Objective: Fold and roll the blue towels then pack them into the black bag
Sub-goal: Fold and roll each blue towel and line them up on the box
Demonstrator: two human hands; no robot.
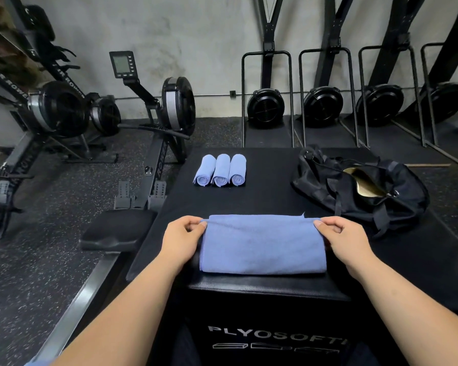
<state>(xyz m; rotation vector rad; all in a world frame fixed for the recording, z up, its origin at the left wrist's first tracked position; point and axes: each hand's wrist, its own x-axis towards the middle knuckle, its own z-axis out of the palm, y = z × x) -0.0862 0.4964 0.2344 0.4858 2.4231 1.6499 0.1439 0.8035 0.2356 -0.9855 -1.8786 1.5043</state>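
Both hands on folded blue towel (262,247).
Left hand (181,237) and right hand (345,237) each pinch a far corner; three rolled towels (220,170) beyond, black bag (360,191) right.

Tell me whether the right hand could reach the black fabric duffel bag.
Probably yes: the black fabric bag lies just beyond the right hand, nothing between; that hand pinches the folded blue towel.

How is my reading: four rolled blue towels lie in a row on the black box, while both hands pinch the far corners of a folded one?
Not quite: the head view shows three rolled blue towels, not four. They do lie in a row on the black plyo box, and the left hand and right hand pinch the far corners of the folded blue towel.
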